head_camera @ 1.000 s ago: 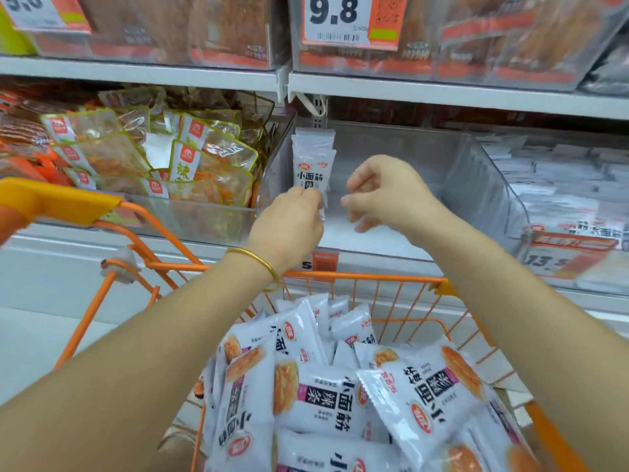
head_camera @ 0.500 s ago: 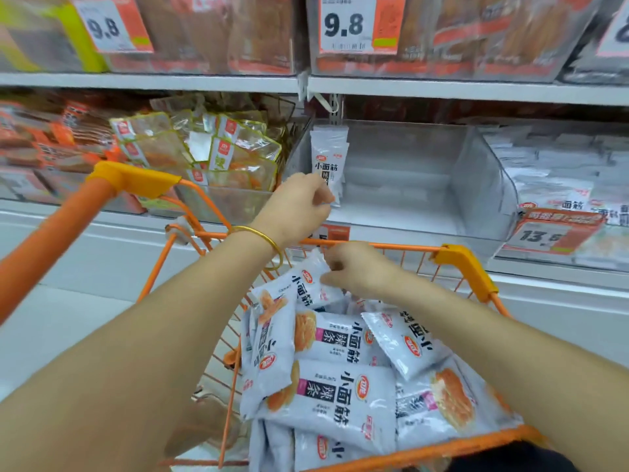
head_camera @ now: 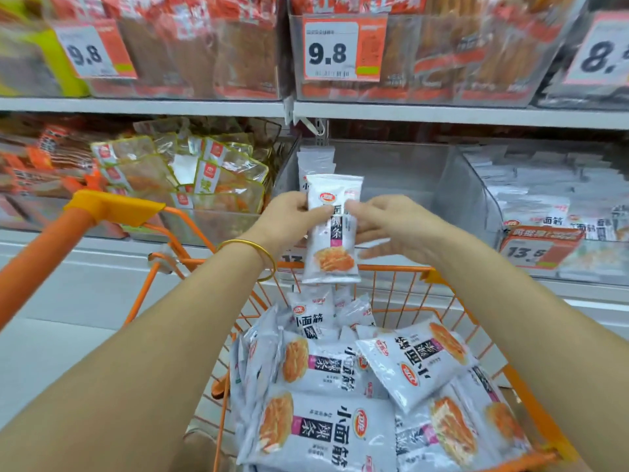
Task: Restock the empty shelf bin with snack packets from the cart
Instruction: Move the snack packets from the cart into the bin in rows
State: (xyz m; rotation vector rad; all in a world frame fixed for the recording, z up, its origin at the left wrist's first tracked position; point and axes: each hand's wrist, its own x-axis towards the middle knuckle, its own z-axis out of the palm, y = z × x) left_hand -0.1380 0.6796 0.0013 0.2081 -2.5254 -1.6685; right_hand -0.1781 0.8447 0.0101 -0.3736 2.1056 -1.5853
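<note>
A white snack packet (head_camera: 332,253) with an orange food picture hangs upright above the cart's far edge, in front of the clear shelf bin (head_camera: 408,172). My left hand (head_camera: 289,216) grips its upper left edge. My right hand (head_camera: 381,223) touches its right side with fingers spread; whether it grips is unclear. The bin holds a couple of upright white packets (head_camera: 315,161) against its left wall and is otherwise bare. Below, the orange wire cart (head_camera: 391,287) is piled with several matching packets (head_camera: 326,430).
Left of the bin lies a bin of clear yellow-edged packets (head_camera: 190,172). To the right, a clear bin of white packets (head_camera: 551,199) carries a 13.5 price tag (head_camera: 531,247). The upper shelf (head_camera: 442,114) overhangs with 9.8 tags. The orange cart handle (head_camera: 112,206) juts at left.
My right hand lifted a packet out of the cart and brought it up to my left hand; both hands now meet on it in front of the bin. The view has tilted upward.
</note>
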